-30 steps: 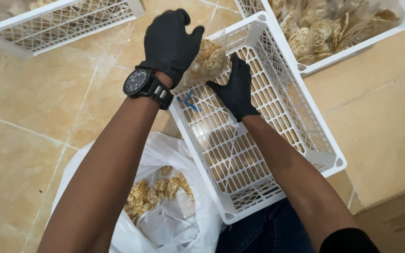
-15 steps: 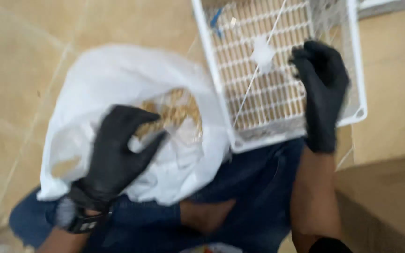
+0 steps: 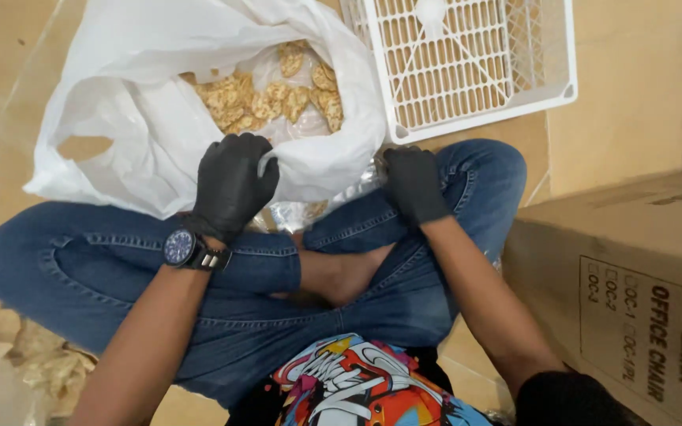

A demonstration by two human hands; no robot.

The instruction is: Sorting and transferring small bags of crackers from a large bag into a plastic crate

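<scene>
While the person sits cross-legged on the tan tiled floor (image 3: pixel 633 95), a brown cardboard box (image 3: pixel 633 284) with dark print on its side stands near right. Just beyond the knees, a white plastic bag (image 3: pixel 144 134) of pale golden crackers (image 3: pixel 278 99) lies left of a white slatted plastic crate (image 3: pixel 475 71). The black-gloved left hand (image 3: pixel 232 183) pinches the bag's near rim; the gloved right hand (image 3: pixel 414 183) is curled at its right edge, its hold unclear.

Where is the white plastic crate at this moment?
In the head view, the white plastic crate lies on the tiled floor at the top, right of the white plastic bag of crackers, just beyond the right hand.
</scene>
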